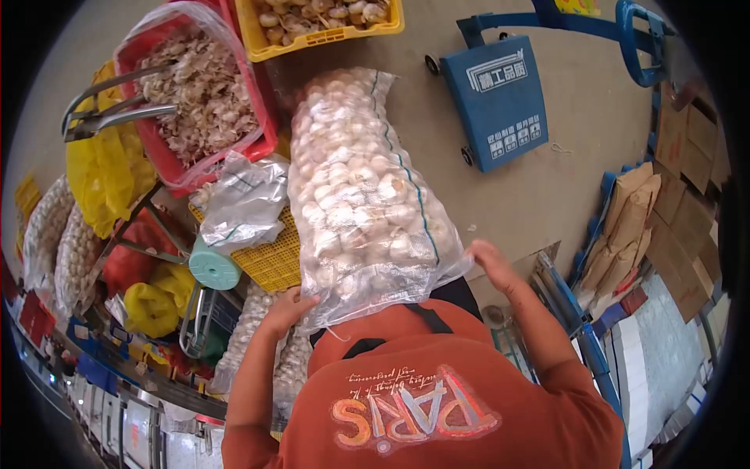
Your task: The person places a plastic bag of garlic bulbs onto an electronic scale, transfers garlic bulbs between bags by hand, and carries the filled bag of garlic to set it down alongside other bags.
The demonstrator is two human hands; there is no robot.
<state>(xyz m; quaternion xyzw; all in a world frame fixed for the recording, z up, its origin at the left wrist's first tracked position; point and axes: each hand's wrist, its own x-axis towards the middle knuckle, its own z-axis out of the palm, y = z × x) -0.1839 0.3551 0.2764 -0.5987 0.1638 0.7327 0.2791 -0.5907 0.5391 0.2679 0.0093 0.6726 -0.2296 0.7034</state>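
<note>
A long clear mesh bag full of garlic bulbs lies in front of my body, its near end against my shirt. At the bag's lower left corner, my left hand is closed on the edge of the plastic. My right hand grips the loose plastic at the lower right corner. A teal seam runs along the bag's right side. Left of the bag, folded clear bags rest on a yellow basket.
A red bin with garlic skins stands upper left, a yellow crate of garlic at the top. A blue wheeled scale is at the upper right. Left are a green round stool and filled garlic bags; cardboard lies right.
</note>
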